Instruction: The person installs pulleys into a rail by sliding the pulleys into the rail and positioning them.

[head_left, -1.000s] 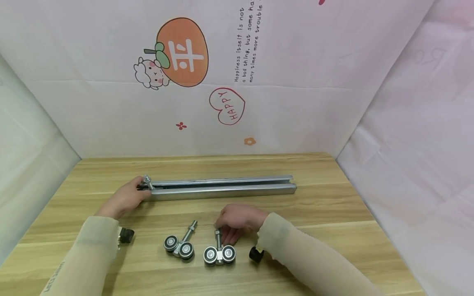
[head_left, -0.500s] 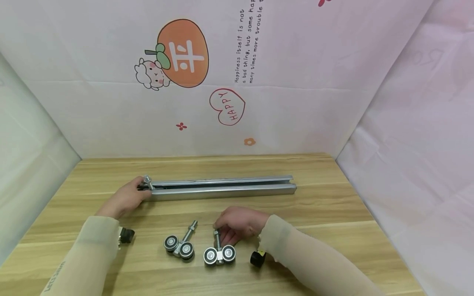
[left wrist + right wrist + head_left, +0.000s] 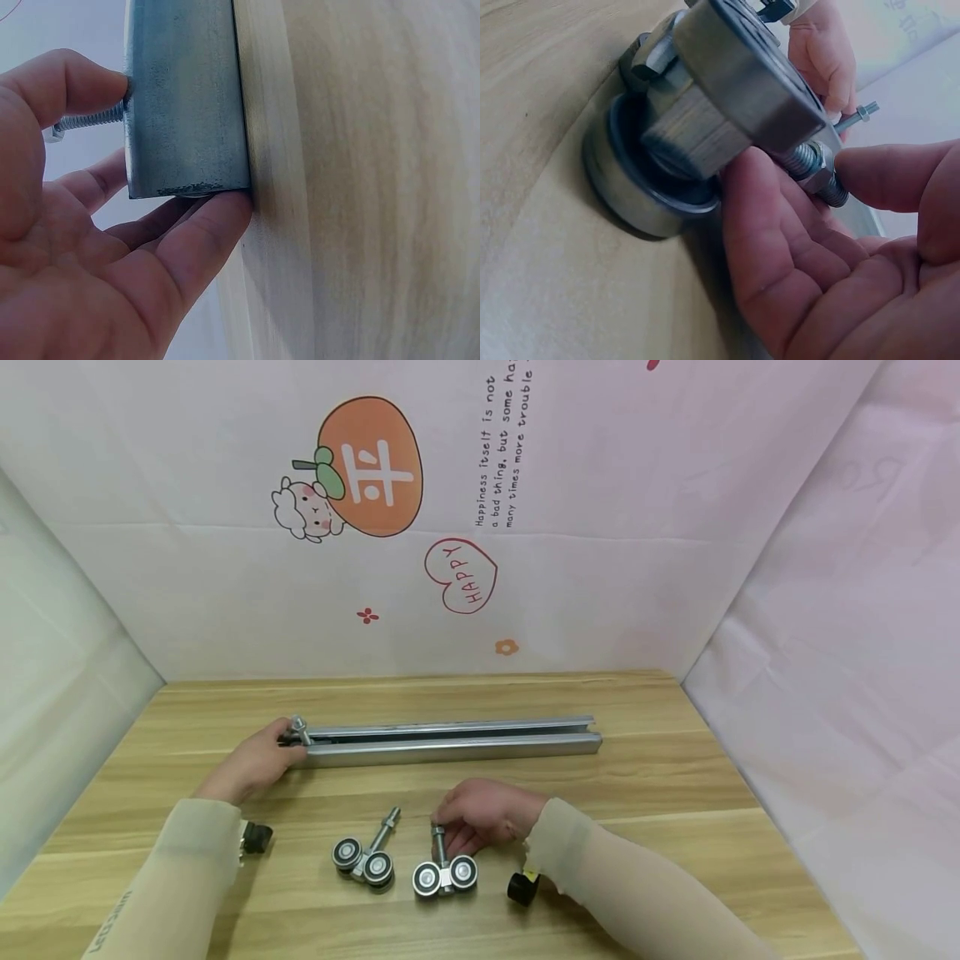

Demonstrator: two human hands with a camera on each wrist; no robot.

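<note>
A metal rail (image 3: 450, 750) lies across the table, its slot facing up. My left hand (image 3: 258, 762) grips its left end, thumb on the upper edge and fingers at the end face in the left wrist view. A bolt (image 3: 301, 729) sticks up from the slot beside those fingers. My right hand (image 3: 487, 814) holds the threaded stem of a roller trolley (image 3: 445, 877) between thumb and fingers; the trolley's wheels (image 3: 742, 75) fill the upper part of the right wrist view. Left of it lies a second trolley (image 3: 363, 863), its stem slanting up to the right, untouched.
The wooden table (image 3: 675, 760) has a fabric wall (image 3: 600, 593) behind it and more fabric at both sides. Small black devices are strapped at both wrists, the left one (image 3: 257, 837) and the right one (image 3: 522, 887) close above the tabletop.
My right hand has shifted slightly down, and the stem it holds leans a little more to the left. My left hand and the rail have not moved.
</note>
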